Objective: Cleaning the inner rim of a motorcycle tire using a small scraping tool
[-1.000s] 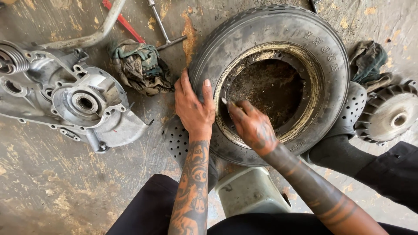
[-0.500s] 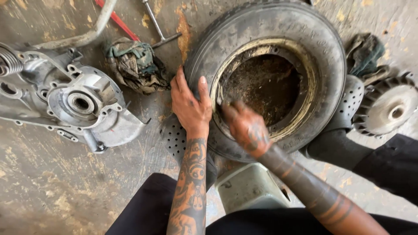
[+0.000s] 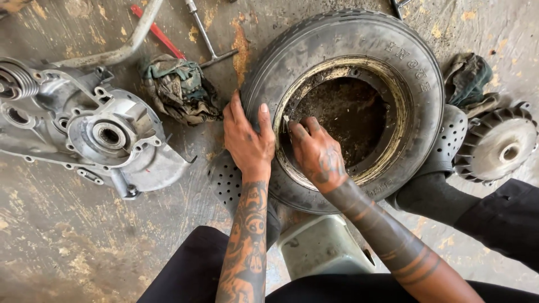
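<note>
Small scooter tyre (image 3: 342, 106) lies flat on the stained concrete floor (image 3: 73, 247), still mounted on its rusty rim (image 3: 393, 95), so sep. of rubber from metal looks not yet done; bead appears seated all round except maybe the near-left arc, where work is on. Left hand (image 3: 247, 140) is pressed flat on the tyre's left sidewall, fingers spread wide, holding nothing, just bracing. Right hand (image 3: 317, 154) reaches inside the rim's left edge, fingers bunched narrow round a small pale tool tip (image 3: 286, 124) at the bead line; can't tell what tool exactly. Judging by this: early stage, most of circumference left. Room: tyre is boxed in by perforated black sandals (image 3: 449, 140) at lower left and right, w/ a fan-bladed pulley (image 3: 497, 143) just beside on the right. Rag (image 3: 179, 90) and engine case (image 3: 95, 134) sit near on the left, T-wrench (image 3: 205, 36) and red-handled tool (image 3: 157, 31) beyond. Grey stool (image 3: 323, 247) under the person closes the near side. Freest room is far side, top of view.
</note>
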